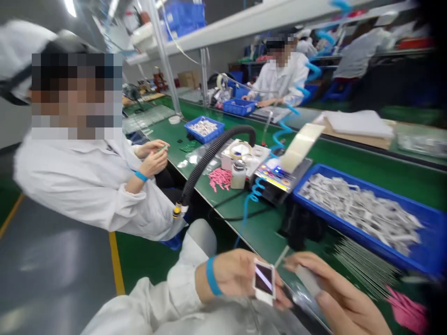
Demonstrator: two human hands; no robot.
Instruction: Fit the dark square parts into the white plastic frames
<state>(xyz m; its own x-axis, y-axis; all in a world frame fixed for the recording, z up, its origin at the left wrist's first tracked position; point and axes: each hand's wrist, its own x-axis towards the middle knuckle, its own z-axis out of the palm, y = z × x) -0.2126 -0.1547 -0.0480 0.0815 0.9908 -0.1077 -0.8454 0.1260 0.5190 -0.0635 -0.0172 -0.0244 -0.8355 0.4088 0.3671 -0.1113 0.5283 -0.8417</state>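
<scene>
Low in the head view my left hand (233, 272), with a blue band round the wrist, is closed on a small white-framed screen (264, 281). The screen's dark face shows a bright diagonal reflection. To its right, my right hand (344, 293) pinches a pale flat rectangular piece (309, 280) between thumb and fingers; blur hides its exact kind. A shiny clear item (303, 298) shows between the hands, and I cannot tell whether either touches it. A thin pale stick (281, 257) lies near my right fingertips.
On the green bench (258, 232) stand a blue tray (370, 195) of white parts, a control box (275, 179), a bottle (238, 175) and pink finger cots (220, 179). A black hose (209, 158) arches over the edge. A co-worker (87, 181) sits at left, another (282, 77) across.
</scene>
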